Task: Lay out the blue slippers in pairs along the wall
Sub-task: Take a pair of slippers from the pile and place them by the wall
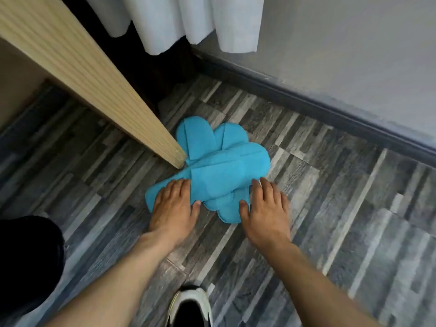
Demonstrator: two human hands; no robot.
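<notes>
Blue slippers [212, 171] lie heaped beyond the spread fingers of both hands, left hand [173, 208] and right hand [265, 213]; overlapping soles could drag neighbours along, mismatching pairs.

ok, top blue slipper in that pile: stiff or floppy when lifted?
Probably floppy: the top slipper drapes flat over the others with soft fabric creases. Likely light, being thin. On the smooth plank floor it may slide when pushed, perhaps dragging the slippers under it.

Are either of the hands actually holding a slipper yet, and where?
Nothing is gripped. The left hand and right hand lie flat and open on the near edges of the blue slipper pile, fingers spread, none curled around a slipper.
</notes>
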